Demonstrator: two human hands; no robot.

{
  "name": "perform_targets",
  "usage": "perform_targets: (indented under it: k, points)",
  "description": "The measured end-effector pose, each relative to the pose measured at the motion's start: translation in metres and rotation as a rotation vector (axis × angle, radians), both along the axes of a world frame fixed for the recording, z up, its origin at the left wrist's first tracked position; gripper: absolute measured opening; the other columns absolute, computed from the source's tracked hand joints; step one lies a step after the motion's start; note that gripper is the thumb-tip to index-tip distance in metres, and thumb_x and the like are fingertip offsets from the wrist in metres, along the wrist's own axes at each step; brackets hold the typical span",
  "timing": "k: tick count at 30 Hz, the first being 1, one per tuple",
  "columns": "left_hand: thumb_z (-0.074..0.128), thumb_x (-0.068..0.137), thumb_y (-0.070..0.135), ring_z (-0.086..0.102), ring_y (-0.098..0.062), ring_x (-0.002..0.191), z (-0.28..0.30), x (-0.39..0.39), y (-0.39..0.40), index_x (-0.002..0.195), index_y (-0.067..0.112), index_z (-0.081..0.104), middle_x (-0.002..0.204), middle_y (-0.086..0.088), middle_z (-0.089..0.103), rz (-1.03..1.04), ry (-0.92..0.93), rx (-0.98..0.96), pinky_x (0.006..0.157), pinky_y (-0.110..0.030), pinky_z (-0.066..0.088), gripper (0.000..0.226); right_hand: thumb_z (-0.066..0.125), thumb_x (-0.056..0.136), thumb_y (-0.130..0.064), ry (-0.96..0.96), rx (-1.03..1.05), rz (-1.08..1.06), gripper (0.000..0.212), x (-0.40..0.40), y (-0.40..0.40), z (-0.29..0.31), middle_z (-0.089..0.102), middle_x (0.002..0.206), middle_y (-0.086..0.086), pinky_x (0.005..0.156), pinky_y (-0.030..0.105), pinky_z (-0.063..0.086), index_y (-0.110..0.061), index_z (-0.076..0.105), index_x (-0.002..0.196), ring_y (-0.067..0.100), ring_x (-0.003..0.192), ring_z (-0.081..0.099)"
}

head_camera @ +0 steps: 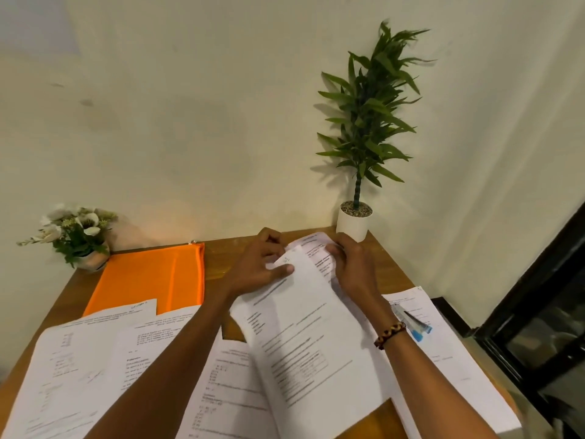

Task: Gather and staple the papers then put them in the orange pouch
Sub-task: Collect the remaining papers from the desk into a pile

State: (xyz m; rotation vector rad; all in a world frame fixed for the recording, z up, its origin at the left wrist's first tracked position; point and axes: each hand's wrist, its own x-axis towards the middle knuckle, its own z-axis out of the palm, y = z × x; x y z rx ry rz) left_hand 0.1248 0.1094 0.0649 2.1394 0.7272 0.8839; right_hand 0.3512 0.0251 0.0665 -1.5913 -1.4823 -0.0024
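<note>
- Far left, at table (218, 248) back edge: small flower pot (84, 239), white blooms, just beside the pouch corner.
- Orange pouch (152, 277): flat on the wood, long axis running away from the viewer, zip end at the wall side; near edge overlapped by loose sheets.
- Loose papers (76, 369) fanned across near-left and centre, overlapping, printed side up, not yet gathered.
- Left hand (259, 264): fingers curled, thumb pressing down on the upper left corner of the held sheaf (304, 331); gripping paper.
- Held sheaf: long axis running from near edge toward the wall, slightly tilted right; top corner crumpled or folded between both hands. Whether already stapled, cannot tell.
- Right hand (351, 264): curled round the sheaf's top right, pinching upper pages; beaded bracelet (389, 334) on the wrist.
- Right of that wrist: blue-and-clear object (414, 324), likely pen or stapler, resting on another sheet (443, 343); too blurred to name.
- Behind right hand: potted plant (357, 213) in white pot, against the wall.
- Judgement: pouch lies left of the grip, left hand nearer; sheaf and pouch axes roughly parallel, so a leftward carry toward the opening looks needed.
</note>
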Motion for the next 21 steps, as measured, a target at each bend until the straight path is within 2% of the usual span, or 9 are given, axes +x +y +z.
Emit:
perform_targets:
  k: [3, 5, 7, 9, 12, 14, 16, 19, 21]
  points:
    - [0.075, 0.077, 0.053, 0.058, -0.001, 0.105, 0.010, 0.017, -0.003, 0.086, 0.027, 0.071, 0.119, 0.009, 0.056, 0.075, -0.040, 0.025, 0.079, -0.012, 0.047, 0.027, 0.054, 0.105, -0.022, 0.009, -0.064, 0.237, 0.026, -0.004, -0.005, 0.024, 0.057, 0.069, -0.012, 0.056, 0.023, 0.036, -0.021, 0.057, 0.079, 0.003, 0.062, 0.049]
    - [0.072, 0.079, 0.054, 0.062, -0.003, 0.095, 0.012, 0.024, -0.006, 0.087, 0.036, 0.066, 0.106, 0.012, 0.065, 0.151, -0.054, 0.039, 0.076, -0.022, 0.049, 0.021, 0.048, 0.107, -0.022, 0.003, -0.154, 0.313, 0.034, -0.006, -0.007, 0.035, 0.053, 0.065, -0.007, 0.055, 0.020, 0.031, -0.016, 0.053, 0.074, 0.004, 0.060, 0.045]
    - [0.071, 0.082, 0.052, 0.065, -0.009, 0.083, 0.015, 0.028, -0.010, 0.085, 0.032, 0.068, 0.088, 0.012, 0.070, 0.213, -0.067, 0.039, 0.072, -0.033, 0.054, 0.020, 0.043, 0.109, -0.024, 0.027, -0.205, 0.348, 0.038, -0.007, -0.009, 0.039, 0.055, 0.067, -0.001, 0.057, 0.021, 0.033, -0.012, 0.053, 0.075, 0.004, 0.061, 0.046]
    - [0.072, 0.085, 0.047, 0.066, -0.010, 0.076, 0.018, 0.028, -0.014, 0.082, 0.028, 0.069, 0.080, 0.012, 0.070, 0.236, -0.094, 0.029, 0.069, -0.035, 0.054, 0.019, 0.039, 0.110, -0.034, 0.095, -0.208, 0.359, 0.041, -0.009, -0.013, 0.041, 0.062, 0.078, 0.008, 0.062, 0.027, 0.040, -0.008, 0.058, 0.084, 0.008, 0.069, 0.053]
    - [0.075, 0.087, 0.040, 0.067, -0.008, 0.074, 0.021, 0.026, -0.019, 0.082, 0.027, 0.070, 0.079, 0.012, 0.071, 0.228, -0.129, 0.044, 0.067, -0.028, 0.053, 0.015, 0.043, 0.106, -0.045, 0.118, -0.243, 0.396, 0.026, -0.016, -0.024, 0.045, 0.067, 0.089, -0.013, 0.070, 0.019, 0.046, -0.028, 0.061, 0.097, 0.000, 0.083, 0.060]
    - [0.078, 0.085, 0.035, 0.068, -0.007, 0.078, 0.023, 0.026, -0.024, 0.087, 0.025, 0.072, 0.084, 0.013, 0.072, 0.247, -0.185, 0.019, 0.070, -0.024, 0.053, 0.012, 0.051, 0.104, -0.042, -0.039, -0.247, 0.347, 0.020, -0.020, -0.027, 0.044, 0.068, 0.104, -0.014, 0.078, 0.029, 0.054, -0.029, 0.058, 0.117, 0.005, 0.093, 0.063]
    - [0.080, 0.084, 0.029, 0.069, -0.009, 0.083, 0.027, 0.025, -0.029, 0.097, 0.024, 0.068, 0.089, 0.011, 0.072, 0.264, -0.263, -0.010, 0.074, -0.023, 0.055, 0.019, 0.053, 0.104, -0.034, -0.201, -0.229, 0.229, 0.021, -0.024, -0.028, 0.044, 0.068, 0.100, 0.001, 0.072, 0.044, 0.055, -0.019, 0.053, 0.120, 0.018, 0.087, 0.062]
    - [0.077, 0.087, 0.030, 0.073, -0.014, 0.088, 0.037, 0.018, -0.034, 0.121, 0.031, 0.052, 0.096, 0.008, 0.073, 0.189, -0.315, -0.075, 0.075, -0.027, 0.060, 0.042, 0.052, 0.105, -0.029, -0.322, -0.173, 0.142, 0.013, -0.033, -0.027, 0.052, 0.064, 0.086, 0.006, 0.060, 0.044, 0.051, -0.020, 0.047, 0.113, 0.025, 0.074, 0.057]
    - [0.067, 0.094, 0.037, 0.072, -0.013, 0.092, 0.042, 0.012, -0.035, 0.131, 0.035, 0.044, 0.107, 0.013, 0.070, 0.120, -0.222, -0.051, 0.076, -0.032, 0.062, 0.043, 0.051, 0.105, -0.028, -0.408, -0.147, 0.142, 0.011, -0.039, -0.028, 0.060, 0.064, 0.085, 0.003, 0.060, 0.042, 0.052, -0.024, 0.045, 0.113, 0.023, 0.071, 0.057]
